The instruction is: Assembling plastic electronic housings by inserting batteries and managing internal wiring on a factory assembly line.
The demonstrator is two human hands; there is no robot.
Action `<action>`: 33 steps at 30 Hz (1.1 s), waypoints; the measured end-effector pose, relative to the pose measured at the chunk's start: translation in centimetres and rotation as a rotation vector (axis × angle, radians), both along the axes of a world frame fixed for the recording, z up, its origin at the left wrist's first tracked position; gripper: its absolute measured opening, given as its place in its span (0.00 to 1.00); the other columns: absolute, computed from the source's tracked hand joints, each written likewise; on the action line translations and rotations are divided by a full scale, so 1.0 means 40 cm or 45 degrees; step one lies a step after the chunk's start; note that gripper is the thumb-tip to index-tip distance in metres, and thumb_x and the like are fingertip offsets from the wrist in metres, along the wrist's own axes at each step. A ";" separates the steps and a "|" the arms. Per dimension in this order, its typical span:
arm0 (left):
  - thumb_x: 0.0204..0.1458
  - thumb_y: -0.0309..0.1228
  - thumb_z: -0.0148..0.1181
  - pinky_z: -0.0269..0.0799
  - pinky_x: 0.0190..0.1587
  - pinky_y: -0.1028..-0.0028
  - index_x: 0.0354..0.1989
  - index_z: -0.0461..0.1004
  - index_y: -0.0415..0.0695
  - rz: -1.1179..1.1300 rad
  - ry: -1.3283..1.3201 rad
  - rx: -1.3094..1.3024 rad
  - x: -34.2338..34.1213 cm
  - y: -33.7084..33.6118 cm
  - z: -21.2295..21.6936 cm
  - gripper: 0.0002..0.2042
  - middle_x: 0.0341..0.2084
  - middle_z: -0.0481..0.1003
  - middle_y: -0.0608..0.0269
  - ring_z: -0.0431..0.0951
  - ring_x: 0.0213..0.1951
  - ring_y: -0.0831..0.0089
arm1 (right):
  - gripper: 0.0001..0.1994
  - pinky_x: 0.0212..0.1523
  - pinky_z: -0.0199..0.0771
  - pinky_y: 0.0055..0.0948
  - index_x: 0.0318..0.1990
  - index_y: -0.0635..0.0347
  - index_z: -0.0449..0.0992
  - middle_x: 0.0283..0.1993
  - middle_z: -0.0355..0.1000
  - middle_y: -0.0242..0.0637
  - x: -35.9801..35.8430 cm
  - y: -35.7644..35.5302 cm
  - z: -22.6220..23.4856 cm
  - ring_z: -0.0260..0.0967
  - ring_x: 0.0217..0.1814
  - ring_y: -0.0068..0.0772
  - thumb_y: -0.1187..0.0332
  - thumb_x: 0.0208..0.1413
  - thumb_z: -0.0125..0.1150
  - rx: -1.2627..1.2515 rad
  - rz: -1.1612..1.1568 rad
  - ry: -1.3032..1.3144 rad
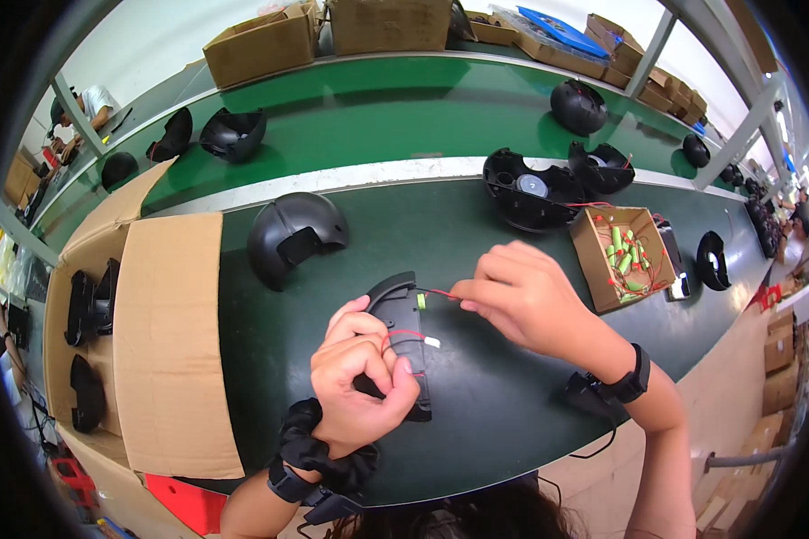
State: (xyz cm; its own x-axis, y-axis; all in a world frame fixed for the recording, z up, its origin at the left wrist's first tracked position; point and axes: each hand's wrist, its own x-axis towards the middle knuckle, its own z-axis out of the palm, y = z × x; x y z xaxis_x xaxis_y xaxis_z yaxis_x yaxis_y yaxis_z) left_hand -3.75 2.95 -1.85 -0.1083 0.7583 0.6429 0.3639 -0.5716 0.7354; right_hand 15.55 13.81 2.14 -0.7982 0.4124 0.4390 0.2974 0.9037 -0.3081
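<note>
A black curved plastic housing part (pixel 399 307) is held over the dark green table by my left hand (pixel 361 373), its fingers closed around the part. A small green battery cell (pixel 422 302) sits at the part's upper right edge. From there a thin red and black wire (pixel 440 292) runs to my right hand (pixel 523 296), which pinches its end between thumb and fingertips. A second red wire with a white connector (pixel 432 342) sticks out beside my left fingers.
Behind my left hand lies a black dome shell (pixel 297 235). To the right, a small cardboard box (pixel 593 265) holds several green cells with wires, near open black shells (pixel 532 208). An open carton (pixel 173 359) with black parts stands left. Beyond runs a green conveyor belt (pixel 360 117).
</note>
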 end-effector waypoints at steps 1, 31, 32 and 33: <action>0.35 0.16 0.53 0.58 0.57 0.55 0.10 0.58 0.47 0.003 0.015 -0.002 -0.003 -0.002 0.001 0.14 0.12 0.66 0.69 0.69 0.27 0.72 | 0.08 0.29 0.62 0.32 0.31 0.59 0.75 0.23 0.63 0.31 -0.005 -0.009 0.012 0.62 0.27 0.34 0.69 0.43 0.63 0.374 0.038 0.008; 0.31 0.16 0.61 0.68 0.44 0.64 0.09 0.62 0.46 -0.174 0.189 -0.113 0.029 -0.039 0.040 0.14 0.10 0.65 0.69 0.72 0.23 0.70 | 0.23 0.51 0.70 0.36 0.49 0.63 0.74 0.48 0.73 0.43 -0.001 -0.038 -0.057 0.71 0.48 0.47 0.75 0.40 0.66 -0.486 0.198 0.442; 0.31 0.16 0.61 0.68 0.44 0.64 0.09 0.62 0.46 -0.185 0.195 -0.119 0.028 -0.039 0.041 0.14 0.10 0.65 0.70 0.72 0.23 0.70 | 0.23 0.54 0.70 0.37 0.51 0.63 0.73 0.51 0.72 0.44 -0.001 -0.040 -0.067 0.71 0.51 0.48 0.76 0.42 0.64 -0.644 0.252 0.445; 0.31 0.16 0.61 0.68 0.44 0.64 0.09 0.62 0.46 -0.190 0.196 -0.127 0.027 -0.038 0.041 0.14 0.10 0.65 0.70 0.72 0.23 0.70 | 0.23 0.54 0.70 0.37 0.51 0.63 0.73 0.51 0.72 0.44 0.000 -0.038 -0.072 0.71 0.51 0.48 0.76 0.42 0.64 -0.651 0.247 0.448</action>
